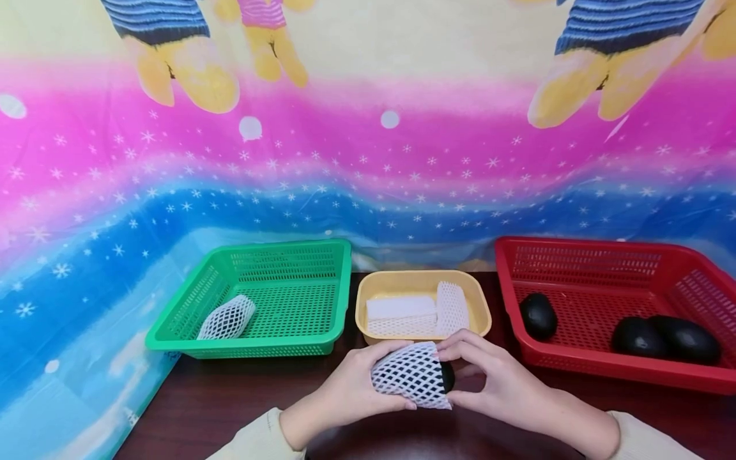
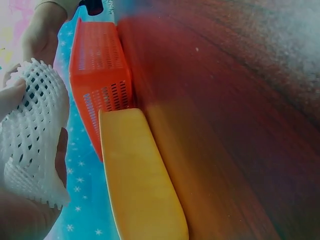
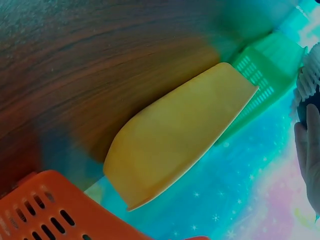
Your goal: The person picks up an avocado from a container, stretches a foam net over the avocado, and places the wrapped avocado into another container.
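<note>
My left hand [image 1: 351, 383] grips a white foam net sleeve [image 1: 405, 377] with a dark oval thing inside, thumb and fingers on opposite sides. The black end [image 1: 447, 377] of that thing, smooth like a fruit, shows at the sleeve's right opening. There my right hand [image 1: 500, 383] holds the sleeve's edge between thumb and fingers. In the left wrist view the netting [image 2: 37, 135] spreads across the left palm. Only a few fingers of the right hand [image 3: 311, 150] show at the edge of the right wrist view, beside the black surface.
Behind the hands stands a yellow tub [image 1: 422, 276] with several white foam sleeves [image 1: 402, 313]. At left, a green basket [image 1: 253, 348] contains one netted dark oval thing [image 1: 229, 317]. A red basket [image 1: 575, 364] at right contains 3 black oval things [image 1: 538, 316]. A patterned cloth [image 1: 368, 160] hangs behind.
</note>
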`<move>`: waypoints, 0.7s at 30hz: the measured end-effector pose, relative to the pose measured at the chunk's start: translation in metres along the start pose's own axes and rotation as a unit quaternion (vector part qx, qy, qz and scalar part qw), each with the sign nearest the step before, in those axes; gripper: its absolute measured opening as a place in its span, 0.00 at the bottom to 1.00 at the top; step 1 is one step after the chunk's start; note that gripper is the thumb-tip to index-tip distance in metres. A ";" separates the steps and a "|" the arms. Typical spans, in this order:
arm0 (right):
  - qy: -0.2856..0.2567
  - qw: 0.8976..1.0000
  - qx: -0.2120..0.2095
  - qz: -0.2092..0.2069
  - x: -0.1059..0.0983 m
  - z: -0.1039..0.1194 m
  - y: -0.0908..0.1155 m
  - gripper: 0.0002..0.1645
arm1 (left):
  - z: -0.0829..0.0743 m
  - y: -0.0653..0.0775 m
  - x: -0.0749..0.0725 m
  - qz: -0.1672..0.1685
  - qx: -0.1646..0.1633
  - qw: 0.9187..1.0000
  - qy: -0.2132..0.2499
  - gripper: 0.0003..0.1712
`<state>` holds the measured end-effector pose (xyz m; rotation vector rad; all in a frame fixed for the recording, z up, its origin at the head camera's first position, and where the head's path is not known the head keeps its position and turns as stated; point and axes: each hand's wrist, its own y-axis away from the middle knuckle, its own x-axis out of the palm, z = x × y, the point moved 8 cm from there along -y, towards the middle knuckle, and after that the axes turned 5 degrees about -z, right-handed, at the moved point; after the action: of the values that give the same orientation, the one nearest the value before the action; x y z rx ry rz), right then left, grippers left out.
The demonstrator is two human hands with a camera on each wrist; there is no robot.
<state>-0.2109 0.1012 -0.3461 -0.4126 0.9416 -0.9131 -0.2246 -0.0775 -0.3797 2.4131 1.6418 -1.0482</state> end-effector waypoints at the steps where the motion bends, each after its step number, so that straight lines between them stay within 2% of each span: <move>1: 0.000 1.000 0.000 -0.001 0.000 0.000 0.000 0.39 | 0.000 -0.001 0.000 0.002 -0.002 1.000 -0.001 0.42; 8: 0.009 1.000 -0.013 -0.004 0.000 0.001 -0.001 0.41 | 0.000 -0.002 0.000 0.028 0.003 1.000 0.005 0.46; 12: 0.034 0.999 0.002 -0.012 0.001 0.002 -0.001 0.42 | -0.001 0.001 0.000 0.039 0.034 0.998 -0.023 0.48; 15: 0.076 0.997 0.012 -0.012 0.001 0.002 -0.002 0.42 | -0.002 0.002 -0.002 0.025 0.054 0.998 -0.032 0.46; 17: 0.095 0.995 0.024 -0.008 0.000 0.001 -0.002 0.40 | 0.000 0.002 -0.003 0.017 0.049 0.998 -0.019 0.45; 21: 0.105 0.994 0.040 -0.005 -0.002 -0.001 -0.001 0.38 | 0.003 0.003 -0.006 -0.006 0.017 1.000 0.010 0.42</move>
<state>-0.2128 0.1025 -0.3446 -0.2569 1.0904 -1.0142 -0.2248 -0.0847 -0.3798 2.4462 1.6588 -1.0674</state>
